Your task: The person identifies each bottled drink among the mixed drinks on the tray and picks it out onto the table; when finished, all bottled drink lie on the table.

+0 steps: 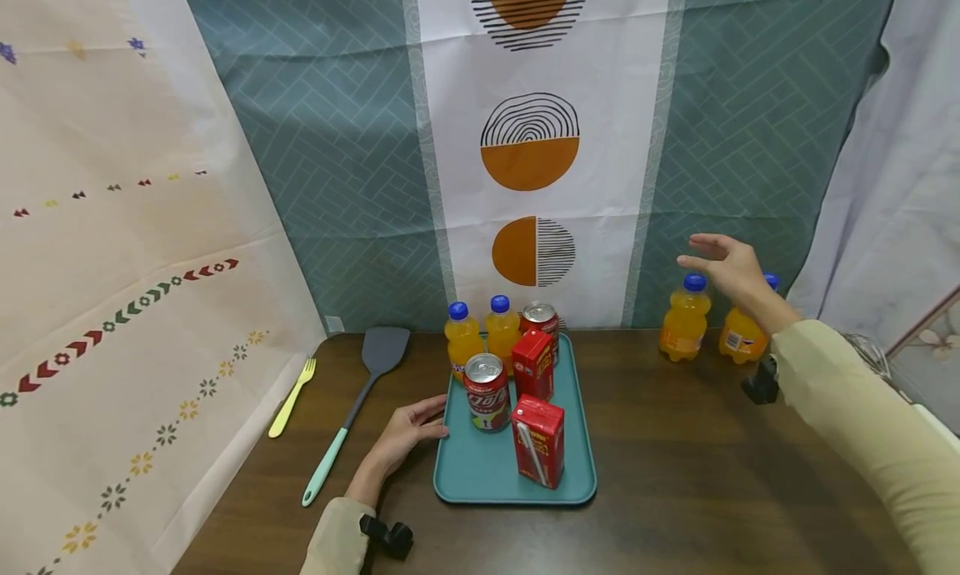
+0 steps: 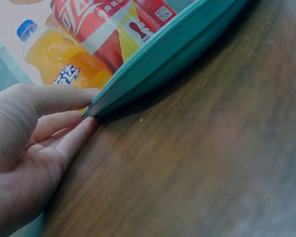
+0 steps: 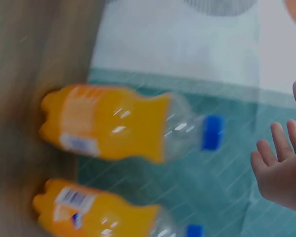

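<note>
Dark wood table [image 1: 675,475], patterned cloth behind. I see left hand [image 1: 408,433] at tray's [image 1: 480,475] nine o'clock, straight fingers bracing rim, likely steadying it. Right hand [image 1: 731,271] spread, grasping nothing, hovering above two orange bottles [image 1: 684,318] at tray's two o'clock.

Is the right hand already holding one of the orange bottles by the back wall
No, the right hand hovers open above the two orange bottles, its fingers spread and touching neither.
</note>
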A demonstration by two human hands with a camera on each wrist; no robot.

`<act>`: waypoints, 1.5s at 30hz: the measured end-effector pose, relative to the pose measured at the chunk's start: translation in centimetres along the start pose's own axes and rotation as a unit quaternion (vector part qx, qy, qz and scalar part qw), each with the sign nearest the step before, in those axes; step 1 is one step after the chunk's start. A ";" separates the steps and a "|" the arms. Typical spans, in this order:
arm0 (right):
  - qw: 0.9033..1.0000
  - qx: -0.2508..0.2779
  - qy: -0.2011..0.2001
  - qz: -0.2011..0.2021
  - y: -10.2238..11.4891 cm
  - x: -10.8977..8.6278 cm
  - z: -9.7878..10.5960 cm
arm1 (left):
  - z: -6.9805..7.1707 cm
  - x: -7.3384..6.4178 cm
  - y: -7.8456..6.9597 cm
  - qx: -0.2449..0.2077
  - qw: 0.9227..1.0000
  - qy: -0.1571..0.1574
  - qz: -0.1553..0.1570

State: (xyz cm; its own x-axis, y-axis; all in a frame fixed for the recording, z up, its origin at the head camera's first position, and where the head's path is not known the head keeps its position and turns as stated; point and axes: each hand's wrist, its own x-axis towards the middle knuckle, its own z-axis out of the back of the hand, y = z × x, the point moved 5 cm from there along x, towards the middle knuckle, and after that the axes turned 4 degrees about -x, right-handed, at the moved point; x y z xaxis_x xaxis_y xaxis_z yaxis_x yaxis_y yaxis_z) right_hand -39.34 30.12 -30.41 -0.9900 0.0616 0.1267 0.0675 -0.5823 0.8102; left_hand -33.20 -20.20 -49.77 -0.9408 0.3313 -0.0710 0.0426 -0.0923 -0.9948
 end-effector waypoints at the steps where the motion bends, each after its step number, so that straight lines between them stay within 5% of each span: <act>1: 1.000 0.006 -0.004 0.003 0.6 0.0 0.1 | 0.0 0.0 0.0 -0.001 1.000 0.001 0.000; 10: 0.998 0.039 0.019 0.039 5.3 0.4 -2.3 | 0.2 0.1 0.0 0.003 1.000 0.000 0.000; 19: 0.986 0.032 0.107 0.127 8.5 0.1 -11.6 | 0.2 0.1 0.2 0.001 1.000 -0.005 0.009; 25: 0.977 0.015 0.131 0.166 10.1 -0.4 -16.5 | 0.3 0.0 0.1 -0.002 1.000 -0.009 0.008; 30: 0.975 0.023 0.149 0.163 11.2 -0.8 -19.2 | 0.2 0.0 0.1 -0.003 1.000 -0.004 0.007; 45: 0.983 0.010 0.156 0.100 11.6 -0.5 -22.9 | 0.1 0.0 0.0 0.000 1.000 -0.003 0.001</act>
State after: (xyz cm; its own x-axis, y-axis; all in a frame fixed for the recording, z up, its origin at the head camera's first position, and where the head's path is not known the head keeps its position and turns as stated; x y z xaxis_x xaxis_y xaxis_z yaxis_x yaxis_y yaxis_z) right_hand -40.89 4.75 -34.22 -0.9461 -0.3066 0.1048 0.2638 -0.5409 0.7987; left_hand -33.21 -20.28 -49.77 -0.9426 0.3258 -0.0734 0.0452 -0.0935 -0.9946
